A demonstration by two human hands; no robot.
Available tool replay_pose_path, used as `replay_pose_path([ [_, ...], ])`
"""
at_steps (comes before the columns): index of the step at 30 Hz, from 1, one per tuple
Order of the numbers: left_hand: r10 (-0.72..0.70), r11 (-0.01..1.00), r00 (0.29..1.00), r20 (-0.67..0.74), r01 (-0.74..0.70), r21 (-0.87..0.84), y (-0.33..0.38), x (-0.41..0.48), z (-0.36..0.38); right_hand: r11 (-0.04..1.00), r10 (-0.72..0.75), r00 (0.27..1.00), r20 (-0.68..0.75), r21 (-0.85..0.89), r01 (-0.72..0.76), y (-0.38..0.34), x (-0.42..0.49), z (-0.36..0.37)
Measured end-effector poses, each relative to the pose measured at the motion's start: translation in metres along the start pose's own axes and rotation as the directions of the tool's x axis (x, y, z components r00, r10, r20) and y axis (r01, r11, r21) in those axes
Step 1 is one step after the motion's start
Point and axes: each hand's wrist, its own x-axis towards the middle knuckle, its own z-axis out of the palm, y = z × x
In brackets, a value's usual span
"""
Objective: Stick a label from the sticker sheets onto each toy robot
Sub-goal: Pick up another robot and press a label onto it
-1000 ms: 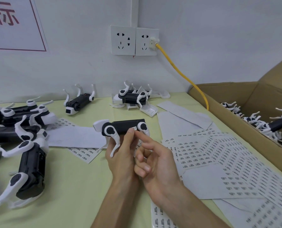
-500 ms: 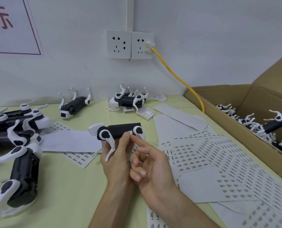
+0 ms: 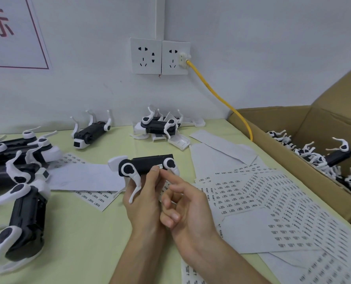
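Observation:
My left hand [image 3: 145,201] grips a black-and-white toy robot [image 3: 144,166] from below, holding it above the table, thumb up against its side. A small white label [image 3: 160,166] sits on the robot's black body beside that thumb. My right hand [image 3: 186,203] is just right of it, index finger stretched toward the label, its tip just below it, other fingers curled. Sticker sheets [image 3: 273,201] with rows of small printed labels are spread over the table's right half.
Several toy robots [image 3: 21,181] lie piled at the left, one [image 3: 90,132] near the wall and more [image 3: 160,127] at the back centre. An open cardboard box [image 3: 252,128] on the right holds more robots [image 3: 324,158]. A yellow cable [image 3: 221,99] runs from the wall socket.
Both hands and the held robot keep almost the same pose. My right index fingertip stays close under the label while the thumb of my left hand rests beside it.

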Motion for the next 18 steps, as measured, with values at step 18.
replay_pose_path([
  [18,0.008,1.0,1.0,-0.001,-0.008,0.013,-0.0033,0.0048,-0.0043,1.0,0.004,1.0,-0.006,0.002,-0.004,-0.0002,-0.0004,0.0004],
])
